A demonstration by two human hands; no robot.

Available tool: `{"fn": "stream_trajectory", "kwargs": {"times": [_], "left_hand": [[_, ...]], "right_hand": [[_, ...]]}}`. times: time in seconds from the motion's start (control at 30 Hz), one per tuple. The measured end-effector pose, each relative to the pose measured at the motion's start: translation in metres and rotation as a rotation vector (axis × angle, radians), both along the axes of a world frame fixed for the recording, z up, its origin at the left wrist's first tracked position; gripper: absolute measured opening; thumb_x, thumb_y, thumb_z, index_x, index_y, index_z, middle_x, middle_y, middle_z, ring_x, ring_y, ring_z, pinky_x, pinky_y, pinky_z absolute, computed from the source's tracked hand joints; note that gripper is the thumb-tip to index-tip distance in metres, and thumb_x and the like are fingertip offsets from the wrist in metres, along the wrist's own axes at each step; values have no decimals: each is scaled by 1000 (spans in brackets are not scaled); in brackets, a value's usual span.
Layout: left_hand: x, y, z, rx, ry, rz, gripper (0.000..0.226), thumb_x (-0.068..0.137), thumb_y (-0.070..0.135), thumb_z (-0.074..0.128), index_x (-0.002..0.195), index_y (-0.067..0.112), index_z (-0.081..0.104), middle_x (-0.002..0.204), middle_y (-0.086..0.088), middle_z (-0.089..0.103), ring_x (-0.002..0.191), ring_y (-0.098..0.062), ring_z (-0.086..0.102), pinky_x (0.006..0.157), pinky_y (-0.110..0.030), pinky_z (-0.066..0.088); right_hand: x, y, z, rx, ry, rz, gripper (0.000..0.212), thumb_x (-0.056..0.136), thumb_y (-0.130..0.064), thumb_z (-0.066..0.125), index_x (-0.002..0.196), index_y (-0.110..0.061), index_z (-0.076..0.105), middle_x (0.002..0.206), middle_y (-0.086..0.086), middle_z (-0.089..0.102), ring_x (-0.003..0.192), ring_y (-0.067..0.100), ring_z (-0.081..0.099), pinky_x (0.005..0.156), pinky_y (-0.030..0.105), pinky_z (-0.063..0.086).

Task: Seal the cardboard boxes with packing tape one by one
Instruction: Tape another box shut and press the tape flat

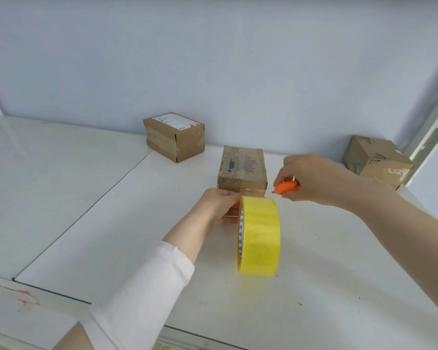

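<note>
Three boxes stand on the tabletop point(314, 261). Ours is the middle box point(240, 168), at 12 o'clock from the roll point(259, 236) and just beyond it. Our left grip point(219, 207) is curled round the roll's upper left edge, thumb on top and fingers at the core side. It holds the roll on edge, with the axis running 9 to 3 o'clock. A glossy band on the box's near face suggests tape is already stuck there; whether a strip joins it to the roll we cannot tell. Our right grip point(311, 176) is closed tight on the cutter point(286, 187). The tip points toward 9 o'clock, just apart from the box's near right corner. We judge the cut comes next: the gap between roll and box lies at 8 o'clock from the tip, so the right grip is nearer. The left box point(173, 136) and right box point(378, 160) sit well apart.
</note>
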State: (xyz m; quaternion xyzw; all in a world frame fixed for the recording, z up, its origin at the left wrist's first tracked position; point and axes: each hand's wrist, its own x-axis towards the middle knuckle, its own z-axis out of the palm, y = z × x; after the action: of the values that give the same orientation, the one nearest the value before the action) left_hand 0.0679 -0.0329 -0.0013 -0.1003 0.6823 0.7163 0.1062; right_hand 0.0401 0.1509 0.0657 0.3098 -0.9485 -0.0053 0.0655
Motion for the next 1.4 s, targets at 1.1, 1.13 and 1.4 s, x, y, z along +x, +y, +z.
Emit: {"fn": "stream_trajectory", "kwargs": {"times": [1.1,1.13,1.4], "left_hand": [[21,-138,39,-233,711,126,10,88,13,61,78,13,64,76,2,73,76,-8,69,76,-17,50],[17,-147,38,-214,708,130,10,87,16,62,79,13,65,77,1,73,77,-9,69,77,-18,51],[-14,-183,27,-206,698,117,11,90,10,59,79,13,61,76,0,70,74,-5,66,74,-14,47]], "right_hand": [[3,-176,9,-1114,-567,127,35,92,-34,53,112,-7,58,88,1,61,63,2,55,54,10,42],[2,-185,8,-1104,-566,133,36,89,-34,56,113,-7,57,90,2,62,69,5,58,57,11,43],[-16,-226,-11,-1141,-475,81,26,86,-7,63,110,-12,53,94,-3,61,75,7,59,66,14,49]]}}
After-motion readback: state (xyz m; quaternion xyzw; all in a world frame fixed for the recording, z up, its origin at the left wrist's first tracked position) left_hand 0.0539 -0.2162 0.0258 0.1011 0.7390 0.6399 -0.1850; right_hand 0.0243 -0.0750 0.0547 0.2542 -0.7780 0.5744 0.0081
